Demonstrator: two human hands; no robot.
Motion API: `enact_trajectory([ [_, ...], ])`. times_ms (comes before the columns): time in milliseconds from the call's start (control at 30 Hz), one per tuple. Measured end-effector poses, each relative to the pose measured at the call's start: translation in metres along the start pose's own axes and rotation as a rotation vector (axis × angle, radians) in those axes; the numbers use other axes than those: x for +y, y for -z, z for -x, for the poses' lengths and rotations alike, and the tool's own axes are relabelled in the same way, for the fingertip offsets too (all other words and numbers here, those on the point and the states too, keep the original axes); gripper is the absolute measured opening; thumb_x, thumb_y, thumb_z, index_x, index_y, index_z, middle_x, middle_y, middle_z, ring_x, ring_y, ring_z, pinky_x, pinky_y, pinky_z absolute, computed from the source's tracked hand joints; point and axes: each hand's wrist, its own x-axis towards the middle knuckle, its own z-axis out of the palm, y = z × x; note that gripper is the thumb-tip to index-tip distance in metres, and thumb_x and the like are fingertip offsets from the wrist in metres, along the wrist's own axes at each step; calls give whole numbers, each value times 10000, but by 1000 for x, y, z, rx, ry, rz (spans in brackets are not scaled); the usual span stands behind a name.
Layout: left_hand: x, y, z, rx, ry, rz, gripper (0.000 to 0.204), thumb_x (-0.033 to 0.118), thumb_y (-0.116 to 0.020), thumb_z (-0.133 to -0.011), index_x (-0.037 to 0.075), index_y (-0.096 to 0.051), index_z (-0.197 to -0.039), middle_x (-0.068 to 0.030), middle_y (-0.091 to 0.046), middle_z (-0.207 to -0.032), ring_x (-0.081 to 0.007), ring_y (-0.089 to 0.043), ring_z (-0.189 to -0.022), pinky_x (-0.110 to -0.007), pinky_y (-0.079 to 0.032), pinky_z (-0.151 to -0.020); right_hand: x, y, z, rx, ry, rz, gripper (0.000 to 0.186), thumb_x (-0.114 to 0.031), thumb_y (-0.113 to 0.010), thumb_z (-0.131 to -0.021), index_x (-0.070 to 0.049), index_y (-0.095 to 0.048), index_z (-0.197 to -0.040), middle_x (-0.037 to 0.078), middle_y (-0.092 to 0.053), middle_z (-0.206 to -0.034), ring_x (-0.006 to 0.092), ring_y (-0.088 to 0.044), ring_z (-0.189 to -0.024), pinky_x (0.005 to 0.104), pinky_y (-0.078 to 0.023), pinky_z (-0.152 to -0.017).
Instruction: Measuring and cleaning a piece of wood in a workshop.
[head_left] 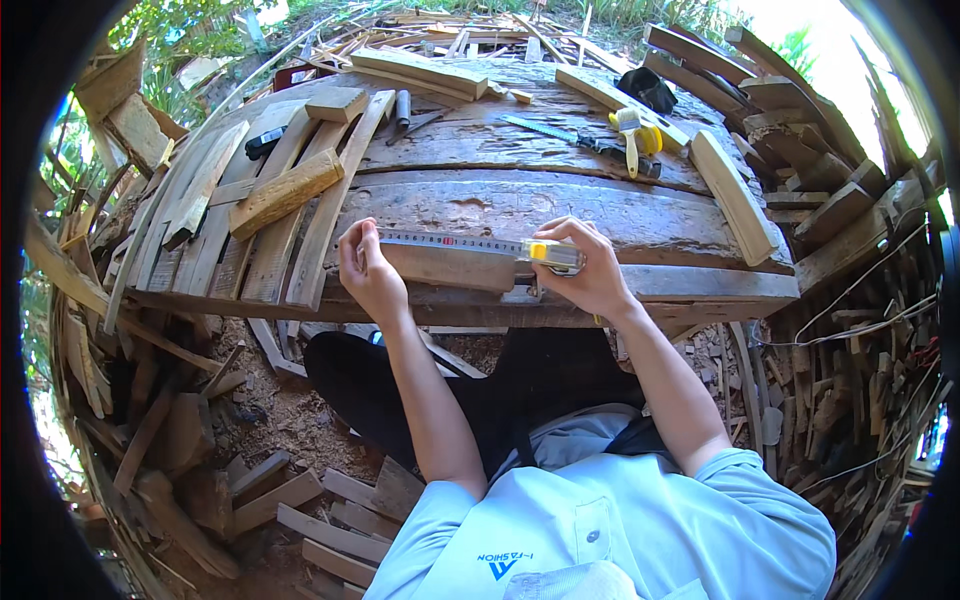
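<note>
A tape measure point(555, 256) with a clear case and a yellow button is in my right hand point(592, 268), whose fingers wrap round it. Its pale blade point(455, 241) stretches left along the upper edge of a short wooden block point(455, 268). At the blade's far-left end, my left hand point(372, 272) has curled fingers closed on the tip, beside the block's left end. Those fingers hide the hook itself. The block lies near the front edge of a thick, worn wooden workbench point(480, 207).
Several planks point(330, 210) and a short wood piece point(285, 193) lie at the left. Toward the back right are a handsaw point(575, 140), a brush point(630, 140) and a yellow tape roll point(649, 138). A loose board point(733, 198) lies at the right. Scrap wood point(850, 370) is piled around.
</note>
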Motion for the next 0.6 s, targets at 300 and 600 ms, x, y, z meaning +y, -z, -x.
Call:
enact_trajectory([
  [300, -8, 2, -4, -24, 17, -17, 205, 164, -605, -1061, -6, -719, -1072, -77, -712, -1093, -166, -646, -1048, -309, -498, -978, -2, -1, -3, -107, 4, 37, 294, -172, -846, -833, -122, -705, -1086, 51, -755, -1083, 244, -704, -1028, 383, -464, -970],
  [600, -10, -2, -3, -21, -4, 21, 198, 132, -599, -1057, -22, -723, -1072, -79, -734, -1072, -172, -664, -1019, -309, -506, -955, -1, 1, -3, -96, -11, 9, 280, -197, -846, -829, -130, -709, -1065, 71, -741, -1033, 275, -703, -985, 411, -489, -931],
])
